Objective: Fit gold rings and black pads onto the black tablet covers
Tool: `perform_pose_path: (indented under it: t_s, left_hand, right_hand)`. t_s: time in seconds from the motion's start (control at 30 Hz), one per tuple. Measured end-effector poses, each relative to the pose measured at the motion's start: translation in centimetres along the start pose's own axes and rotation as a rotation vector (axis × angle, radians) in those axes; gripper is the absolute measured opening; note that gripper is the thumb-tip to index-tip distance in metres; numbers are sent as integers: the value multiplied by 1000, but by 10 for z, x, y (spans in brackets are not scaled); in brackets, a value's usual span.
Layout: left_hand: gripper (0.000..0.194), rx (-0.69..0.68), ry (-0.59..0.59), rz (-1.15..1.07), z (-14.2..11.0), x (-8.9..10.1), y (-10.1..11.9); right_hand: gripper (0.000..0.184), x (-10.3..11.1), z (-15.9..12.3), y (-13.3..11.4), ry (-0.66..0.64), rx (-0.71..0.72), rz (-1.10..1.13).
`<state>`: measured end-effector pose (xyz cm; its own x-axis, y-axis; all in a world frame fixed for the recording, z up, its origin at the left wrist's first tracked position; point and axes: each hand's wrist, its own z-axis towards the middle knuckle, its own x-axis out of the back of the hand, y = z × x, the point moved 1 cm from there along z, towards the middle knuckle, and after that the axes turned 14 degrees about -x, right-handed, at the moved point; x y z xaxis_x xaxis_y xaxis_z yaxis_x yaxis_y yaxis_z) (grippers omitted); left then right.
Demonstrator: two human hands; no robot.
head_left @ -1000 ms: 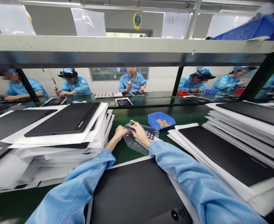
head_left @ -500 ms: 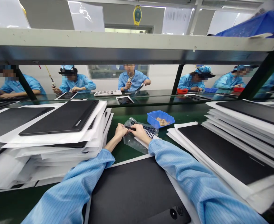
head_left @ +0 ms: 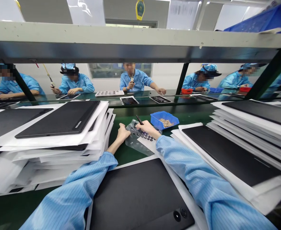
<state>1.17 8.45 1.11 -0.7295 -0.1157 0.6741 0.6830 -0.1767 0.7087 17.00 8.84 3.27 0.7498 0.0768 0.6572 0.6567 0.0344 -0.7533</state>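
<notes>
1 tool [head_left: 139, 119] in right grip [head_left: 147, 126].

The left sleeve [head_left: 68, 191] and right sleeve [head_left: 190, 179] are light blue — loose, finely striped cloth. Folds bunch along both — and the cuffs [head_left: 112, 159] leave the wrists [head_left: 119, 139] uncovered.

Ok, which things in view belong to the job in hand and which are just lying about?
Likely in the job:
dark slim tool, in the right hand
sheet of black rings
clear bag
black tablet
possibly the blue bin of small parts

Apparently just lying about:
blue container on the shelf
red bin across the bench
</notes>
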Motion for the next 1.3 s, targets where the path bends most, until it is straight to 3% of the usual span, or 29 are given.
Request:
perform_pose_path:
  t_s: [0.13, 0.23, 0.33, 0.4, 0.47, 0.53, 0.57, 0.63, 0.7, 0.77, 1.07, 1.3]
  left_hand:
    - [36, -5, 44, 184, -5, 7, 7]
    - [43, -43, 76, 343, -10, 16, 21]
    - [57, -187, 93, 475, -27, 24, 44]
    - [52, -324, 81, 518, -49, 24, 61]
    - [40, -526, 17, 500, -83, 19, 74]
    - [19, -901, -106, 350, -125, 11, 82]
    - [10, -1007, -204, 221, -146, 7, 82]
    - [6, -1053, -450, -11, -182, 0, 79]
    - [10, -1028, -618, -139, -203, -6, 76]
    - [13, -1015, -672, -179, -211, -11, 73]
    - [12, -1008, -689, -162, -205, -15, 73]
    - [12, -1035, -709, -136, -206, -15, 72]
  right_hand:
    - [20, 35, -25, -23, -67, -22, 51]
    - [15, 57, -62, -33, -125, -29, 80]
    - [12, 70, -118, -24, -182, -83, 109]
    - [9, 71, -161, -7, -211, -135, 142]
    - [7, 67, -205, 14, -225, -206, 175]
    - [8, 58, -244, 36, -201, -311, 192]
    - [9, 53, -259, 45, -180, -365, 199]
    - [8, 43, -281, 60, -149, -455, 241]
    - [6, 35, -293, 68, -148, -520, 332]
    - [6, 29, -297, 69, -153, -565, 422]
    - [6, 27, -297, 57, -131, -642, 478]
    - [10, 21, -301, 56, -17, -590, 316]
